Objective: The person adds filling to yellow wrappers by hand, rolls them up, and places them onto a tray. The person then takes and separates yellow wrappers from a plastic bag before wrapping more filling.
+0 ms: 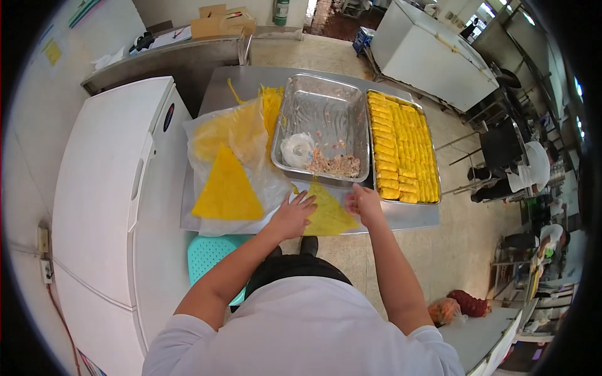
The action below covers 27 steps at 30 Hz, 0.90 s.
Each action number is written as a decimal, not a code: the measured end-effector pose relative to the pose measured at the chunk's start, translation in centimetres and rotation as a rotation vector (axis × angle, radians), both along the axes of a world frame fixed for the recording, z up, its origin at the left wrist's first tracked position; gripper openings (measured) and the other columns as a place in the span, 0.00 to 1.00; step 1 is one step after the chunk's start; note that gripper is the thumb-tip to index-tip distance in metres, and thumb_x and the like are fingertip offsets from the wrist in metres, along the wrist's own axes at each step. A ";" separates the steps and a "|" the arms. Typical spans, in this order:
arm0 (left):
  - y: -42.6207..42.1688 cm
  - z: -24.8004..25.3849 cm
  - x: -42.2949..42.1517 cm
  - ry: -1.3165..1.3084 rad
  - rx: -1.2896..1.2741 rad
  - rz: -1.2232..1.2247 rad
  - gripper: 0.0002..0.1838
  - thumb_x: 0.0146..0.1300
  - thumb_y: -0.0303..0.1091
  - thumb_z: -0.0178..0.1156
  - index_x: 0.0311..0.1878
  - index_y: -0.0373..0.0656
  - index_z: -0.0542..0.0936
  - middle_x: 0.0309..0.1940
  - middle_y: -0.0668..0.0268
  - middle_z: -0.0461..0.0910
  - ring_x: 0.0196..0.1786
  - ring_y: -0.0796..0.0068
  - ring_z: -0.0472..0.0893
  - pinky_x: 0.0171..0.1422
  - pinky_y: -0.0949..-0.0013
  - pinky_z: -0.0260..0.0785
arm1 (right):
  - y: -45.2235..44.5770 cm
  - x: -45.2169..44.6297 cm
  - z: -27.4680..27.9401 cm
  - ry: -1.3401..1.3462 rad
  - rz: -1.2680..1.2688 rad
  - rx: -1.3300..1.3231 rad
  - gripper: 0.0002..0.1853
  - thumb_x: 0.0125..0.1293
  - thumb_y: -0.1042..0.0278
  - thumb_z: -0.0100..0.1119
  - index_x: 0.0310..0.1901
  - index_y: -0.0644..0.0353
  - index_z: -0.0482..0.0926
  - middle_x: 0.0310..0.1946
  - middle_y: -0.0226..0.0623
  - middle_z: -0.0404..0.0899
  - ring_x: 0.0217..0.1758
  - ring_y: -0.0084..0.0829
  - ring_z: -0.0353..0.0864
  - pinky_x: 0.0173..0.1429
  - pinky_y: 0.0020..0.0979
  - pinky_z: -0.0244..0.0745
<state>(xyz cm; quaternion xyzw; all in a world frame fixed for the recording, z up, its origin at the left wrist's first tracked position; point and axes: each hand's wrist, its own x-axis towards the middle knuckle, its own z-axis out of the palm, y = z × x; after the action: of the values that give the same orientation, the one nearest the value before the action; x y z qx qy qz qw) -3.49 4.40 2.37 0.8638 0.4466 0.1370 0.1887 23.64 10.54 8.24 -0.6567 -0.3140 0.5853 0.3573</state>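
Observation:
A thin yellow triangular wrapper sheet (329, 212) lies on the metal table's front edge, between my hands. My left hand (293, 216) rests at the sheet's left side with its fingers spread. At the right side, my right hand (365, 203) is slightly blurred, its fingers bent and a little apart, with nothing visible in them. Just beyond is a deep metal pan (323, 94) with chopped filling (335, 164) and a whitish plastic-looking bundle (297, 149). A stack of yellow wrapper sheets (229, 191) sits on clear plastic to the left.
Right of the pan, a metal tray (406, 202) holds rows of yellow rolls (401, 147). A white freezer (113, 188) stands left, a teal stool (210, 255) below the table. Another person (533, 166) is far right; a white chest (426, 53) stands behind.

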 end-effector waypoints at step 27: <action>1.5 1.5 3.9 -0.100 0.075 0.323 0.28 0.63 0.40 0.72 0.65 0.40 0.81 0.66 0.55 0.79 0.70 0.51 0.76 0.75 0.39 0.65 | 12.1 2.7 5.3 -1.014 0.973 0.856 0.33 0.56 0.67 0.75 0.63 0.72 0.78 0.63 0.58 0.82 0.66 0.54 0.82 0.72 0.47 0.77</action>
<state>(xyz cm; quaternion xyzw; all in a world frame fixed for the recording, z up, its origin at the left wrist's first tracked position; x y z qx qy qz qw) 0.38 5.91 3.90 0.7793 0.5642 0.2250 0.1540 26.34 22.60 13.55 -0.4388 -0.8827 0.1367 0.0979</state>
